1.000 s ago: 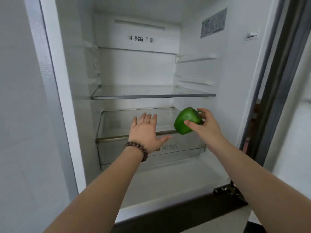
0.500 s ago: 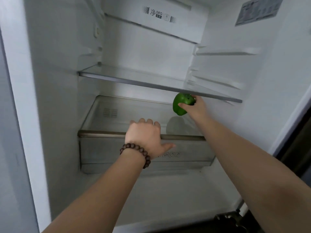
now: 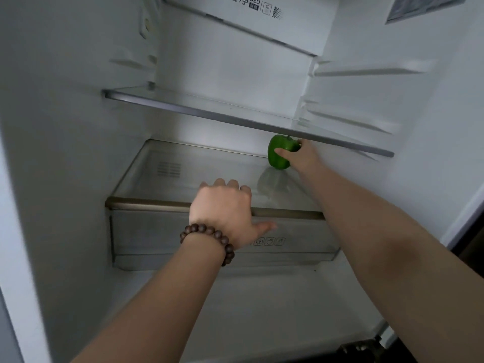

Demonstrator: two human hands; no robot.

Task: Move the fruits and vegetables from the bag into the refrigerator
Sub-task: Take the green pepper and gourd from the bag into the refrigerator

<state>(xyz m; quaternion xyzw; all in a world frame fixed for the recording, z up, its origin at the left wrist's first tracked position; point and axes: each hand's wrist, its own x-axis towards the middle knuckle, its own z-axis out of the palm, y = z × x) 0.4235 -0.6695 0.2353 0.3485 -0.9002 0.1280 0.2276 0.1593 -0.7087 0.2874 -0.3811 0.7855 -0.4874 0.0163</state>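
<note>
Clearly the risk lay in the release: the green pepper (image 3: 279, 153) was rounded and glossy, so, let go while tilted, it could roll across the smooth glass cover (image 3: 204, 176) of the crisper drawer (image 3: 157, 234) toward its front edge. The right hand (image 3: 303, 155) gripped the pepper from its right side, thumb across its front, holding it at the cover's back right corner, just under the glass shelf (image 3: 235, 116). Its stem pointed up; a pale reflection lay below. The left hand (image 3: 222, 210) was curled over the drawer's front rim, holding nothing else.
</note>
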